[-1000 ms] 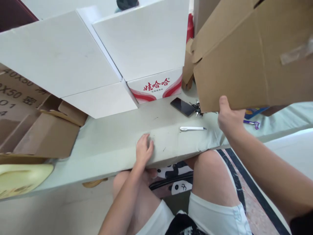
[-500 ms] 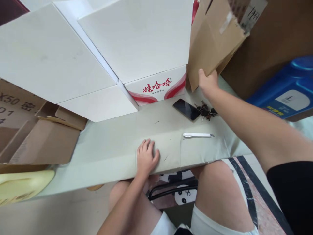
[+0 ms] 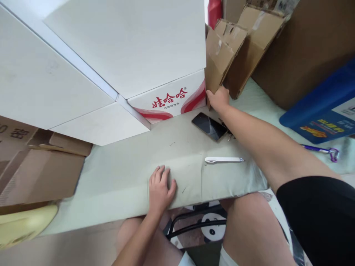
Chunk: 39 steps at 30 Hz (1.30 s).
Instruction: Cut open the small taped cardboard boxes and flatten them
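Observation:
My left hand (image 3: 160, 187) lies flat and open on the pale green cloth-covered table (image 3: 124, 177), near its front edge. My right hand (image 3: 218, 99) reaches far forward and grips the lower corner of a brown cardboard box (image 3: 222, 59) that stands just right of a white carton with red lettering (image 3: 166, 99). A black phone (image 3: 209, 126) lies just under my right forearm, with keys mostly hidden behind the arm. A white pen-shaped tool (image 3: 223, 159) lies on the cloth between my hands.
Large white open carton flaps (image 3: 83, 55) fill the upper left. Brown flattened cardboard (image 3: 36, 170) lies at the left, a yellow object (image 3: 24, 225) below it. A big brown box (image 3: 305, 48), a blue package (image 3: 324, 114) and a purple tool (image 3: 323, 150) sit at right.
My right hand has carried the brown cardboard box from over the table's right side to the back and set it down beside the white carton. My left hand stayed flat on the cloth.

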Tool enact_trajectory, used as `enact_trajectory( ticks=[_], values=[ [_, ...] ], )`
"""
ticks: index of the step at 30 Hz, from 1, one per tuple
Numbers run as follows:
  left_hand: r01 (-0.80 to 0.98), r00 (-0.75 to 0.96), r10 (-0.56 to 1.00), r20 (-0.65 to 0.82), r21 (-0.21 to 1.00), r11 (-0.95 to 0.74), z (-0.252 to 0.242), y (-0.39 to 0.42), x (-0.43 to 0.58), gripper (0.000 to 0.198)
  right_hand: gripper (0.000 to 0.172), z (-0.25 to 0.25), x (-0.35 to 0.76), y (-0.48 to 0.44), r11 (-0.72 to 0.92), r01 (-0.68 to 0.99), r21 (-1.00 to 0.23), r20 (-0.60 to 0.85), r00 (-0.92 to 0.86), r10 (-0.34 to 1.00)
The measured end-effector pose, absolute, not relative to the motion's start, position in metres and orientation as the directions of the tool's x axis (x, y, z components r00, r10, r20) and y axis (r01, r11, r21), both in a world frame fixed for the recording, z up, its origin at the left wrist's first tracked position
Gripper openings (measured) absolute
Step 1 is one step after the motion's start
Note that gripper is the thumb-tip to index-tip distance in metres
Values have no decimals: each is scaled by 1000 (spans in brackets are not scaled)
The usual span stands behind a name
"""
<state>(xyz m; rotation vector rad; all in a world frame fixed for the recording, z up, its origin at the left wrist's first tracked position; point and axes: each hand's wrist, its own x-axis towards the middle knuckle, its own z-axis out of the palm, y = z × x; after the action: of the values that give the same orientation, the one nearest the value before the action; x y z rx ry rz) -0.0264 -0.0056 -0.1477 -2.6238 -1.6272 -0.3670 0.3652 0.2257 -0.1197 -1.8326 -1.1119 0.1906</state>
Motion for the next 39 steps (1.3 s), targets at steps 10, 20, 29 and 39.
enact_trajectory(
  ticks=[10, 20, 29, 39],
  values=[
    [895, 404, 888, 220, 108, -434, -147, -7, -21, 41, 29, -110, 351, 156, -235, 516, -823, 86, 523, 848],
    [908, 329, 943, 60, 256, -333, -138, -16, -9, 45, 32, -124, 173, 11, 205, 517, -831, 241, 3, 971],
    [703, 223, 973, 54, 683, -199, -141, -17, -14, 32, 40, -159, 111, -13, 213, 746, -631, 214, -96, 972],
    [500, -245, 967, 63, 863, 71, -118, 28, -135, 28, 43, -150, 95, -25, 232, 907, -352, 102, -210, 972]
  ],
)
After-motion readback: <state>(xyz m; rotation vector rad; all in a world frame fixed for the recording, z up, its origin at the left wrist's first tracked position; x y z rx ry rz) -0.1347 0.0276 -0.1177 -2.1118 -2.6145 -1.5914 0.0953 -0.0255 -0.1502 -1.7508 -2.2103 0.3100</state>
